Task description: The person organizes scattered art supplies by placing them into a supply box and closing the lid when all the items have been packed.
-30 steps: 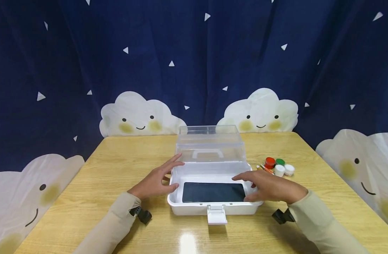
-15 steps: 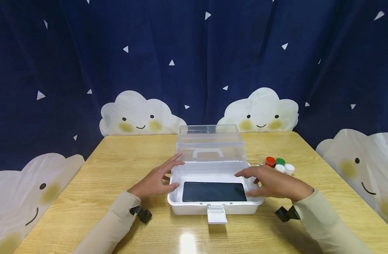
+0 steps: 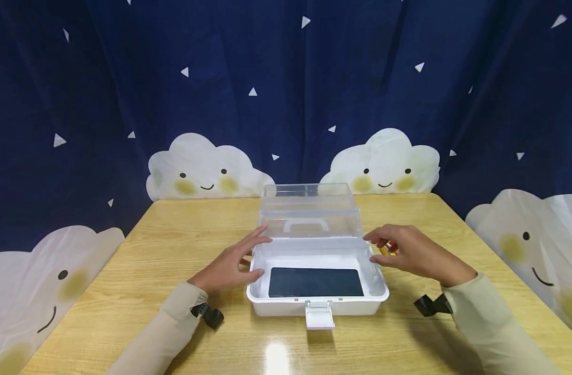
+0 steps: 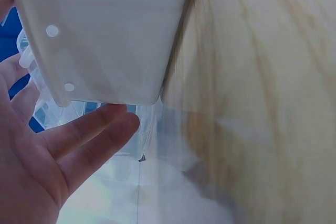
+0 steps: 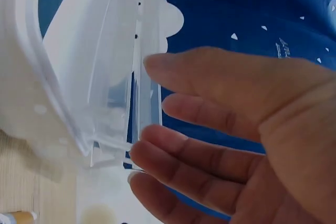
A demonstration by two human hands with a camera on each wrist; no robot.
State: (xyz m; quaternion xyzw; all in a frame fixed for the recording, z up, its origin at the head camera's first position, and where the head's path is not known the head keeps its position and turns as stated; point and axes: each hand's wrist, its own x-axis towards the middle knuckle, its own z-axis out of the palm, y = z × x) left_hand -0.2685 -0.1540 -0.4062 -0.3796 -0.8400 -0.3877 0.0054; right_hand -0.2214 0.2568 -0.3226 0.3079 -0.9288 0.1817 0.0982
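A white plastic box [image 3: 276,308] stands on the table with its clear lid [image 3: 309,200] swung back and its front latch [image 3: 320,316] hanging down. Inside, on the floor, lies a flat dark rectangle [image 3: 316,283]. My left hand [image 3: 227,268] is at the box's left end, fingers spread, thumb over the rim; in the left wrist view two fingertips meet the end wall's far edge. My right hand [image 3: 417,255] hovers just off the right end, holding nothing, fingers loosely bent. In the right wrist view its fingertips [image 5: 157,69] point towards the lid, apart from the box.
Small red and yellow items [image 3: 390,248] show under my right hand, which hides most of them. A wooden table [image 3: 196,224] carries everything. Behind it hangs a dark blue curtain [image 3: 286,78] with white clouds and triangles.
My right hand has moved from inside the box's right end, up and right, out beyond the rim, now covering the small jars. My left hand has stayed in place.
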